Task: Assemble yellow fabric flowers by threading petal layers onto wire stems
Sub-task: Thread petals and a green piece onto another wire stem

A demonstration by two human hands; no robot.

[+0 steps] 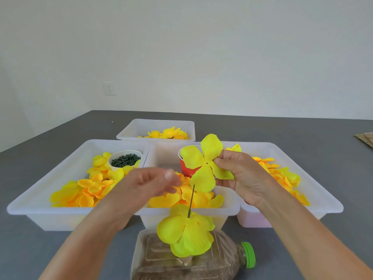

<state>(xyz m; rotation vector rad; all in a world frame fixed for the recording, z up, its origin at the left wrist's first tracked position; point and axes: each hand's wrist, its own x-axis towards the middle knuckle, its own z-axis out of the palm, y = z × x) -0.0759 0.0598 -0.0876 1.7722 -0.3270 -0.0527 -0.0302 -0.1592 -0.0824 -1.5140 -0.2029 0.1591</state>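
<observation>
1. A pale wall with a socket [110, 88] stands behind a grey table [262, 128].
2. Four white trays sit on the table: a far tray [141, 126] with yellow petals, a left tray [40, 197], a middle tray [226, 209] and a right tray [323, 197], all holding yellow and orange petals.
3. A white cup [125, 159] of dark green bits stands in the left tray; a red cup [186, 168] stands in the middle tray, partly hidden by the held petal layer.
4. A clear bottle [201, 259] filled with brown grain lies on its side at the near edge, its green cap [249, 254] pointing right.
5. A thin green stem [191, 201] rises from above the bottle, its long axis nearly upright, leaning slightly right, its free tip pointing up and away.
6. Yellow layers [185, 233] already sit low on the stem, spread wide above the bottle.
7. The right hand [242, 176] pinches a four-lobed petal layer [203, 162] by its right lobe, thumb and fingers curled on the fabric. The layer faces the camera, its small centre hole visible, and it hangs just above the stem's tip without touching.
8. The left hand [149, 182] is blurred, hovering left of the stem's tip with fingers relaxed and extended rightward, holding nothing I can see.
</observation>
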